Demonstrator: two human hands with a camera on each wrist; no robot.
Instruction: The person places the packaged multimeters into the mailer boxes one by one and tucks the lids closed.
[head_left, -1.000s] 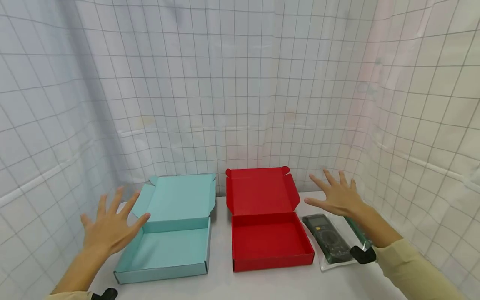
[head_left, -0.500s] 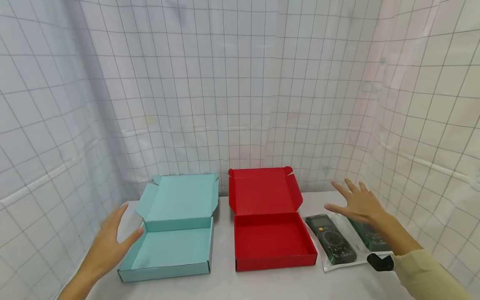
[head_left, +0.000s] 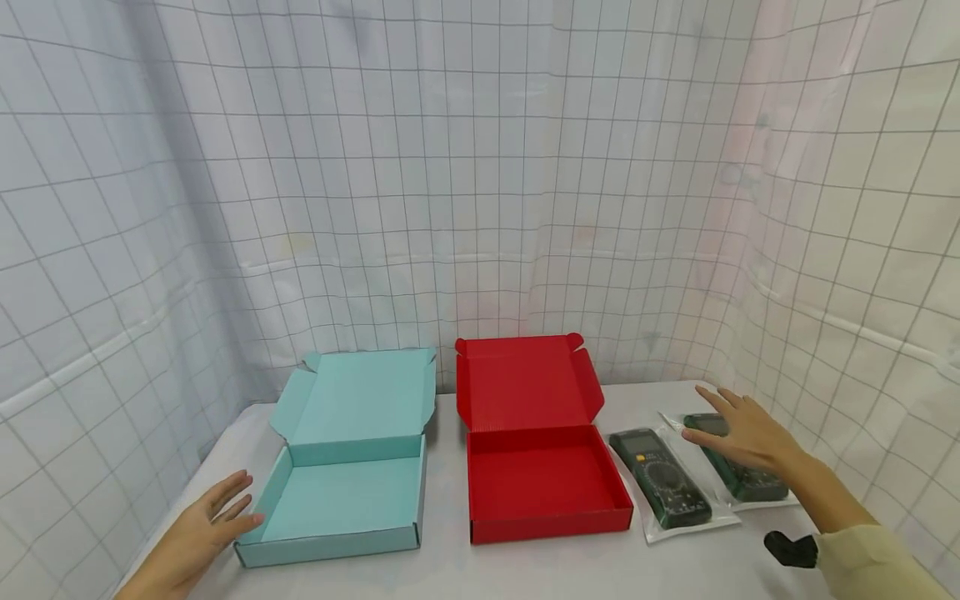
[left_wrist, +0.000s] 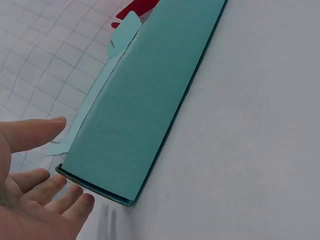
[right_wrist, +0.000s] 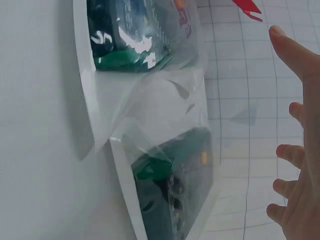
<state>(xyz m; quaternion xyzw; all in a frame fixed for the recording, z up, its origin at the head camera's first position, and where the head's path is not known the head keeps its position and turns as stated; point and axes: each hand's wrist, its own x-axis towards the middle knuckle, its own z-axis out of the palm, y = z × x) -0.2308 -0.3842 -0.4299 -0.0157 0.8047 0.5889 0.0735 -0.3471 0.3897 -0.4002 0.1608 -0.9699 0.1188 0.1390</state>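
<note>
Your left hand point(head_left: 201, 527) lay at the far left, low over the white table point(head_left: 525, 571), fingers straight and loosely spread, holding nothing. Its fingertips point(left_wrist: 75, 192) sat just beside the near left corner of the teal box point(head_left: 341, 500); whether they touched it could not be told. That box stood open, its lid tipped back against the gridded curtain point(head_left: 480, 167) behind.

Just right of it, close but apart, the red box point(head_left: 543, 483) stood open the same way, lid raised at the back and the tray bare inside.

Further right, a dark green multimeter point(head_left: 660, 479) lay flat in a clear plastic bag, just beside the red box. A second bagged multimeter point(head_left: 742, 479) lay next to the first, toward the right edge of the table.

Your right hand point(head_left: 746, 433) hovered over that second multimeter, palm down, fingers straight and spread, gripping nothing. From the wrist view the fingers point(right_wrist: 300, 55) stood clear of the bag's plastic point(right_wrist: 165, 105). A pale yellow sleeve point(head_left: 873, 562) covered the forearm.
</note>
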